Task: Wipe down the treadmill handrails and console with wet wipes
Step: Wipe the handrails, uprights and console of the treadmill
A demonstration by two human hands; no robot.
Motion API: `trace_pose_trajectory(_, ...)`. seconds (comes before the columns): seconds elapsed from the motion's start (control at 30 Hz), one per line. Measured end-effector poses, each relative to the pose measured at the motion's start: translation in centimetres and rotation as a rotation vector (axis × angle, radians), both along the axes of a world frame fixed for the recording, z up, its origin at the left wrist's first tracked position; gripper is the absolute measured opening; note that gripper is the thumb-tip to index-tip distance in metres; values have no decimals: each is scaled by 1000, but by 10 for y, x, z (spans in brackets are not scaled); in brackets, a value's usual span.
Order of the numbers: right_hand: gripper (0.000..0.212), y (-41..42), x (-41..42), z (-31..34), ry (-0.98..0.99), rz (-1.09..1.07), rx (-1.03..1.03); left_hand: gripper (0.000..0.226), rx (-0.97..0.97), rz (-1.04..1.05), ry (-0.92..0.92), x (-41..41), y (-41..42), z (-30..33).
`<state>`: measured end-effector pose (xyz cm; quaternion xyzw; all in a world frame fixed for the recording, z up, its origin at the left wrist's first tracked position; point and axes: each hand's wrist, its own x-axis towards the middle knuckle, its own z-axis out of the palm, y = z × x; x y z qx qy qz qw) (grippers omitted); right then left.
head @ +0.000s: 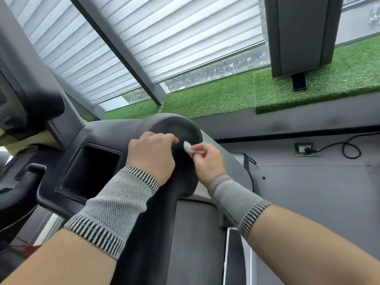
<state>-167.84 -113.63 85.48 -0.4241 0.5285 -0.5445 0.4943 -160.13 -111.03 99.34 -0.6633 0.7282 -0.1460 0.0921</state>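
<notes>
The dark grey treadmill handrail (170, 124) curves round at its right corner, in the middle of the view. My right hand (207, 161) pinches a small crumpled white wet wipe (187, 146) and holds it against the corner's rounded side. My left hand (152, 155) rests on top of the same corner, fingers curled loosely, fingertips close to the wipe. Both wrists wear grey knitted bands. The console body (26, 93) rises at the left, mostly out of frame, with a rectangular tray recess (90, 167) below it.
The black treadmill belt (197, 239) runs under my arms. A window with white blinds (164, 38) and a strip of green artificial turf (216, 95) lie ahead. A floor socket with a black cable (304, 149) sits to the right, and a dark pillar (300, 38) stands beyond.
</notes>
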Motion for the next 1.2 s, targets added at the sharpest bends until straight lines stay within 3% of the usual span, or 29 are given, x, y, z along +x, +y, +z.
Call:
trace_pose_trajectory(0.17, 26, -20, 9, 14, 10, 26, -74, 42, -17, 3, -38, 5, 11, 4)
trace_pose_trajectory(0.33, 24, 24, 27, -9, 40, 22, -83, 41, -2, -24, -97, 9, 27, 5)
trace_pose_trajectory(0.5, 22, 57, 29, -32, 107, 179, -28, 37, 80, -125, -251, 8, 51, -1)
trace_pose_trajectory(0.6, 22, 52, 22, -23, 62, 54, -56, 37, 125, -162, -320, 9, 65, -1)
trace_pose_trajectory(0.77, 21, 42, 31, 5, 31, 35, -118, 27, 92, -243, -280, 20, 82, -3)
trace_pose_trajectory(1.0, 35, 80, 43, -39, 90, 168, 0, 22, 29, -324, -253, 31, 87, -13)
trace_pose_trajectory(1.07, 37, 78, 40, -37, 40, 120, 27, 20, 44, -317, -270, 30, 90, -13)
trace_pose_trajectory(1.2, 36, 58, 35, -8, -74, 9, -1, 35, 104, -296, -332, 26, 95, -10)
